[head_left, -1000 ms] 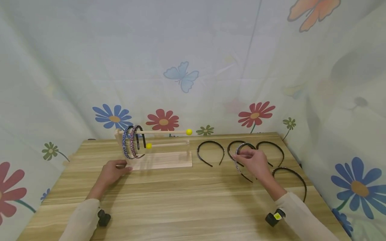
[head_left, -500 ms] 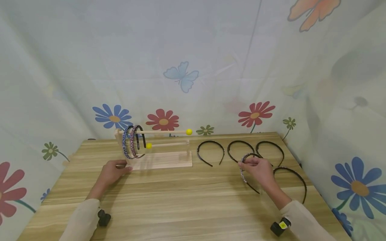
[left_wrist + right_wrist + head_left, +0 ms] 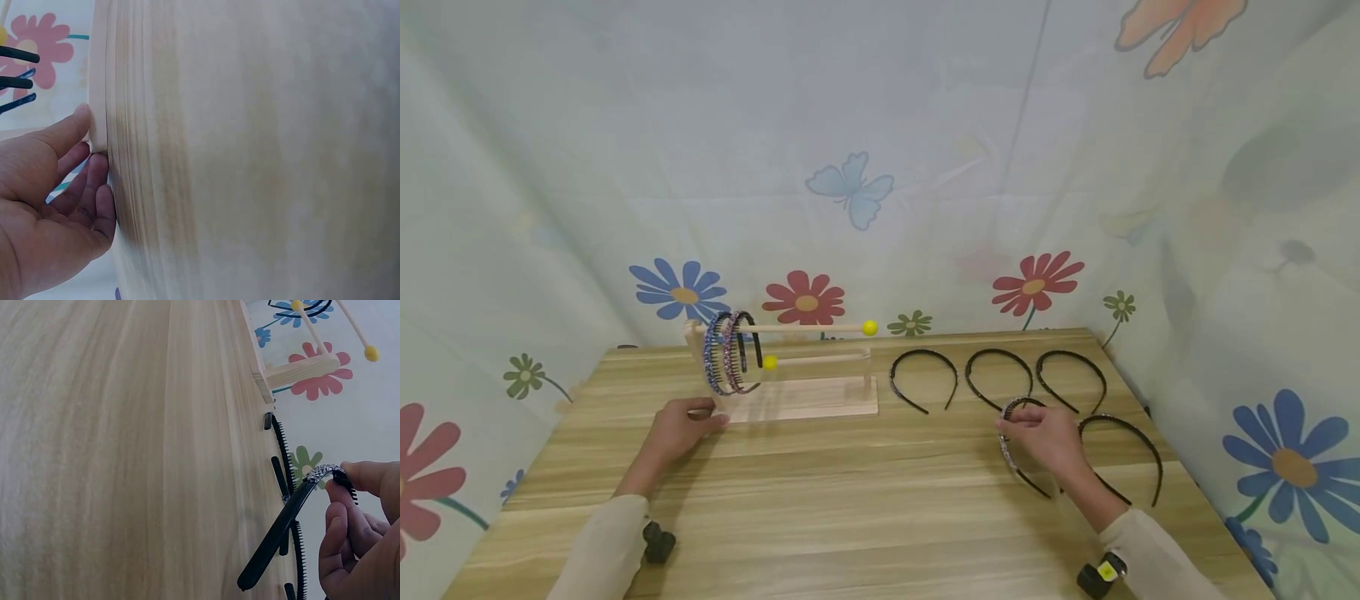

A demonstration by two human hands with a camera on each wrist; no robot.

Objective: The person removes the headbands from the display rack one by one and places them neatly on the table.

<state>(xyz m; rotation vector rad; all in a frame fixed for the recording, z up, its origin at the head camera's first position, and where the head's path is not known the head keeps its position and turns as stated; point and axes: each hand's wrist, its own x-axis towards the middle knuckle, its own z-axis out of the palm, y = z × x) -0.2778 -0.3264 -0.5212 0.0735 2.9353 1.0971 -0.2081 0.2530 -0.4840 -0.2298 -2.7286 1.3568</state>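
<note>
In the head view my right hand (image 3: 1052, 437) pinches a black toothed headband (image 3: 1007, 450) with silvery stones, tilted above the table at the right. The right wrist view shows thumb and fingers on its jewelled band, one black end (image 3: 262, 559) hanging down. My left hand (image 3: 681, 429) holds the near left corner of a wooden stand (image 3: 797, 404), its thumb (image 3: 75, 128) on the base and its other fingers curled against the end. A blue-jewelled headband (image 3: 711, 362) and a pink-jewelled headband (image 3: 728, 358) hang on the stand's left side.
The stand's two rods end in yellow balls, an upper ball (image 3: 869, 328) and a lower ball (image 3: 770, 362). Right of it lie a black headband (image 3: 895, 383), a second headband (image 3: 976, 387), a third headband (image 3: 1097, 379) and a nearer headband (image 3: 1153, 458). A flowered cloth (image 3: 925, 242) stands behind.
My right hand has moved toward me and slightly right with the headband, away from the headbands lying at the back. The left hand stays on the stand's corner.
</note>
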